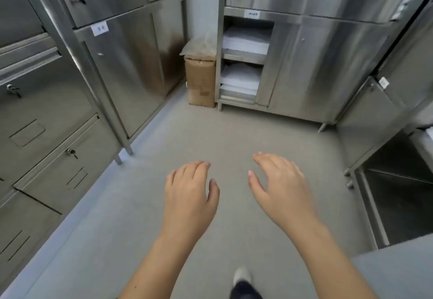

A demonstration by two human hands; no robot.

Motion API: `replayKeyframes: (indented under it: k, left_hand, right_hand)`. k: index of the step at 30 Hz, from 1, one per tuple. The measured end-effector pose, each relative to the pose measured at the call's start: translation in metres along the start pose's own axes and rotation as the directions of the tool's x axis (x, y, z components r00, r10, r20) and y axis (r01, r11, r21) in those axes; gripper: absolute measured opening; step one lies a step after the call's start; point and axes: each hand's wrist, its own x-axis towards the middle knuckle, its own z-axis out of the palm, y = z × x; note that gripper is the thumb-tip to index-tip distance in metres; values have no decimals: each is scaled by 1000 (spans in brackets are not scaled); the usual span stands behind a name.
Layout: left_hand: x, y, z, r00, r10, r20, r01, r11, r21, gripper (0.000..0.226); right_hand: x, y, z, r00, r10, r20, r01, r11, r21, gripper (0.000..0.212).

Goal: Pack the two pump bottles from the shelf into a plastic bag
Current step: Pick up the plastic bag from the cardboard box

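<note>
Your left hand and right hand hang relaxed, holding nothing, above the grey floor.

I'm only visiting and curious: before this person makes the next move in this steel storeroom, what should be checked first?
1. The left hand free: ok, open, holding nothing.
2. The right hand free: ok, open, holding nothing.
3. The pump bottles in sight: not ok, none show.
4. A plastic bag at hand: cannot tell; the white stacks in the open cabinet are too blurred to name.
5. Way to that cabinet: ok; the cardboard box stands aside in the corner.
</note>
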Motion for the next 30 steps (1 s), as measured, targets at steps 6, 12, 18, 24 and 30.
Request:
replayKeyframes:
  k: [6, 12, 18, 24, 30]
  left_hand:
    - [90, -29, 48, 996, -82, -34, 84, 996, 44, 34]
    - [208, -33, 86, 993, -117, 7, 116, 990, 77, 32]
    - [311, -43, 124, 986, -156, 56, 153, 986, 59, 34]
    - [400, -80, 164, 981, -168, 99, 165, 985, 43, 35]
    - [522, -167, 179, 957, -271, 103, 271, 962, 17, 43]
  right_hand:
    - [93, 35, 66, 998, 36, 52, -40, 996, 84, 32]
    - [213, 88, 96, 996, 73, 43, -77, 991, 107, 35]
    - [304, 128, 125, 989, 127, 75, -132, 989, 63, 36]
    - [384, 136, 182, 979, 139, 151, -143, 990, 16, 32]
    - [517, 107, 252, 977, 135, 166, -140, 990, 16, 31]
